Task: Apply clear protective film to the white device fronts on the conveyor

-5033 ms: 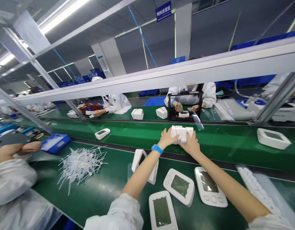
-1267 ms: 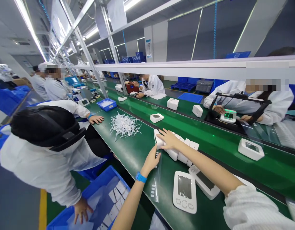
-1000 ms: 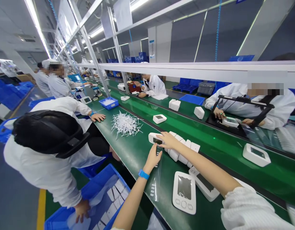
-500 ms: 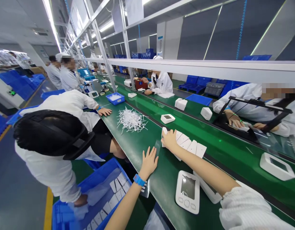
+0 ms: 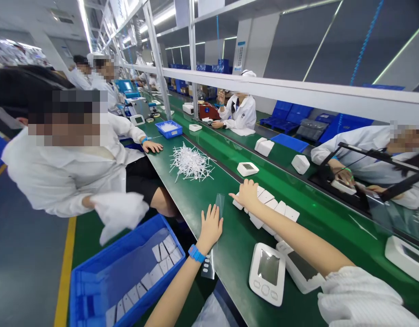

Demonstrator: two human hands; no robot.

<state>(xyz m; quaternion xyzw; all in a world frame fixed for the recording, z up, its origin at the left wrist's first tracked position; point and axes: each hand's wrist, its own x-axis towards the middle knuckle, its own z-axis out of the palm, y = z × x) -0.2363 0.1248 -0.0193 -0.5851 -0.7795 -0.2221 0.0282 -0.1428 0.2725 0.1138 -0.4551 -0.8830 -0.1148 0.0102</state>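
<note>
A row of white boxes (image 5: pixel 270 210) lies on the green table (image 5: pixel 182 195). The boxes are small, smooth and plain, and they lean against each other like fallen dominoes. The right hand (image 5: pixel 247 194) rests on the end of the row that is far from the person. Its fingers are spread and loosely bent over the first box, touching it from above, not squeezed around it. The left hand (image 5: pixel 210 226) lies flat and open on the table, just beside that same end of the row, nearer the table edge. It rests on a clear plastic strip (image 5: pixel 214 236) and grips nothing. A blue wristband (image 5: pixel 196 253) is on the left wrist. The row's long side runs from the right hand back toward the person, slanting to the right along the table. At the near end of the row lie two bigger white devices (image 5: pixel 268 273) with grey screens facing up. Past the far end of the row is a heap of thin white sticks (image 5: pixel 191 163). Below the table edge, beside the left arm, stands a blue bin (image 5: pixel 93 281) with more white pieces inside.
</note>
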